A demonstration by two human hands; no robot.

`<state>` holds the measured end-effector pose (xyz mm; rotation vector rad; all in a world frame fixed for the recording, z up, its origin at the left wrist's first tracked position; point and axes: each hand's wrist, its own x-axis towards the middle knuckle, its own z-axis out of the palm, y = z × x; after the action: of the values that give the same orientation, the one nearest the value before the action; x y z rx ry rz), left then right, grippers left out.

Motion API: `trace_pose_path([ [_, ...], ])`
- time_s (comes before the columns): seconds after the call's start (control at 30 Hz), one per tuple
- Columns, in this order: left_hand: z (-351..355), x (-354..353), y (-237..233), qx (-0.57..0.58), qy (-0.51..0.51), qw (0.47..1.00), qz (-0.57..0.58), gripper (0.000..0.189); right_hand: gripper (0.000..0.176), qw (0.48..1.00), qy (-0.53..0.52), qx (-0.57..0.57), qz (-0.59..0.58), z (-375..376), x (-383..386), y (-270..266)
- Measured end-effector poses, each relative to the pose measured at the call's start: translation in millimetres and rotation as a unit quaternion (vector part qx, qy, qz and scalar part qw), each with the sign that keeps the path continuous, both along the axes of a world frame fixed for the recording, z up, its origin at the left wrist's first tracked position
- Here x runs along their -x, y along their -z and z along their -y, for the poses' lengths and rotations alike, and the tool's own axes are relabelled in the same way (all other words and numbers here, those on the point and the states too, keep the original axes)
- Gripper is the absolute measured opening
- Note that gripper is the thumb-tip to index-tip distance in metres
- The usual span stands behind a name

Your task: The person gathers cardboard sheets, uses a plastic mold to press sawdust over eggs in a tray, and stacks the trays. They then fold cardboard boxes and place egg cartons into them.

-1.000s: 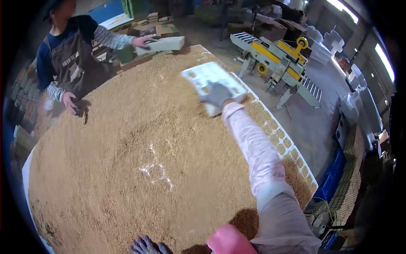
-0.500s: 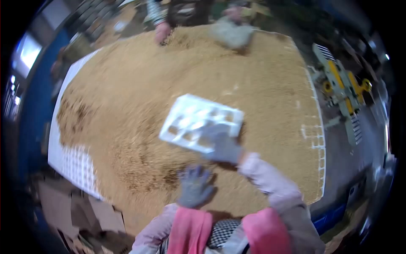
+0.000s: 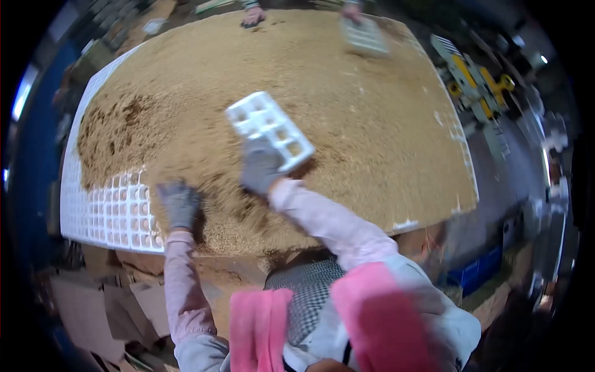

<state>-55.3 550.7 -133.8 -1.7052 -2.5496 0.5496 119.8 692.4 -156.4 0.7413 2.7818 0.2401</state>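
Observation:
My gloved right hand (image 3: 261,166) grips the near edge of a small white cell tray (image 3: 271,129), tilted over the loose tan, sawdust-like material (image 3: 378,149). Some of the tray's cells show tan material. To the left, my gloved left hand (image 3: 180,204) rests on the material with fingers apart, holding nothing. Beside it, the wide white cell grid (image 3: 127,211) shows through, with pale contents in its cells. The tan layer hides most of that grid. Motion blurs the right fingers.
Across the table, another person's hand (image 3: 252,17) touches the material, and a second hand (image 3: 352,11) holds a similar white tray (image 3: 364,38). A yellow and grey machine (image 3: 474,80) stands at right. Cardboard (image 3: 83,307) lies lower left, a blue bin (image 3: 483,271) lower right.
My right hand has moved left with the small tray, which has turned. My left hand has gone left toward the exposed grid. More grid cells show at the near left.

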Motion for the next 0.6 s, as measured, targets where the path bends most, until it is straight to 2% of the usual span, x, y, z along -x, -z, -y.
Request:
trace_pose_path([
  [0.03,14,57,42,-0.137,-0.113,0.984,0.036,0.039,0.050,0.971,0.137,0.122,-0.155,20,26,-25],
  [0.07,29,67,23,-0.065,-0.194,0.979,0.027,0.041,0.064,0.976,0.163,0.067,-0.132,48,46,-37],
  [0.1,61,114,65,-0.134,-0.161,0.973,-0.100,0.042,0.073,0.976,0.119,0.148,-0.110,67,45,-64],
  [0.13,75,149,73,0.027,-0.170,0.981,-0.094,0.048,0.076,0.963,0.111,0.198,-0.148,78,50,-50],
  [0.17,91,128,36,0.001,-0.222,0.975,-0.015,0.051,0.076,0.971,0.102,0.164,-0.138,82,33,-60],
  [0.2,113,124,40,-0.122,-0.249,0.961,-0.017,0.053,0.075,0.979,0.091,0.133,-0.129,82,4,-73],
  [0.23,131,118,35,-0.214,-0.217,0.952,0.013,0.053,0.066,0.943,0.182,0.166,-0.224,66,-26,-56],
  [0.27,143,108,30,-0.303,-0.186,0.934,0.043,0.054,0.018,0.895,0.223,0.030,-0.384,48,-72,-36],
  [0.3,148,88,26,-0.330,-0.111,0.934,0.080,0.054,0.016,0.845,0.238,-0.030,-0.478,40,-124,-51],
  [0.33,151,62,22,-0.355,-0.036,0.927,0.116,0.055,0.028,0.796,0.349,0.032,-0.493,18,-192,-27],
  [0.37,144,27,32,-0.365,0.016,0.922,0.128,0.054,0.042,0.824,0.497,-0.034,-0.270,15,-257,-28],
  [0.4,135,-13,35,-0.346,0.060,0.907,0.233,0.053,0.062,0.783,0.593,-0.011,-0.189,22,-293,-46],
  [0.43,126,-61,39,-0.349,0.108,0.897,0.248,0.052,0.070,0.771,0.612,-0.026,-0.176,40,-296,-41],
  [0.47,112,-98,21,-0.269,0.165,0.901,0.296,0.054,0.078,0.758,0.628,-0.043,-0.168,56,-297,-35],
  [0.5,101,-124,42,-0.307,0.239,0.849,0.358,0.056,0.091,0.791,0.593,-0.029,-0.145,67,-268,-27],
  [0.53,88,-145,51,-0.278,0.262,0.857,0.345,0.056,0.095,0.870,0.431,-0.108,-0.212,72,-249,11],
  [0.57,81,-155,50,-0.263,0.252,0.870,0.331,0.054,0.096,0.886,0.366,-0.114,-0.261,89,-193,-6],
  [0.6,76,-149,61,-0.266,0.243,0.875,0.322,0.054,0.094,0.895,0.359,-0.042,-0.263,100,-145,-11],
])
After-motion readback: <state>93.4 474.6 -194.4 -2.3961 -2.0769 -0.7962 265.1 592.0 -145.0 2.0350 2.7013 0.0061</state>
